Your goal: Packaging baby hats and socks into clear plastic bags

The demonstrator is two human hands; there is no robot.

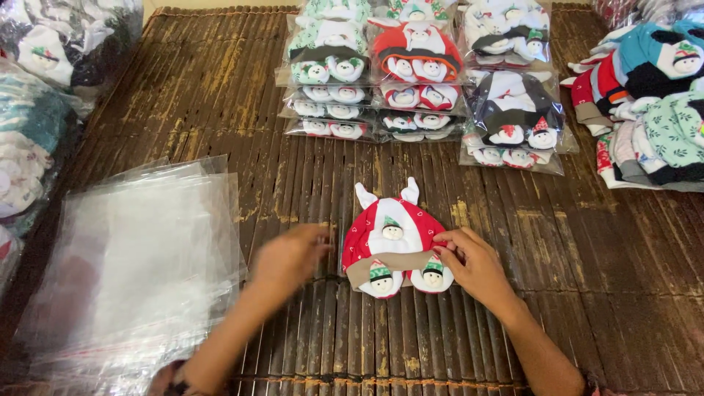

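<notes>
Left hand (pixel 290 257) motion-blurred; unbagged hat pile (pixel 653 95) and bagged bundles (pixel 44 88) cut off by edges.

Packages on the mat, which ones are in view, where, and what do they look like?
Bagged sets: three stacks at the mat's far edge; clear flat bags; green, red, black.
Empty bags: loose pile left of left hand; clear, rectangular.
Full bags: far left; clear, bulging.
</notes>
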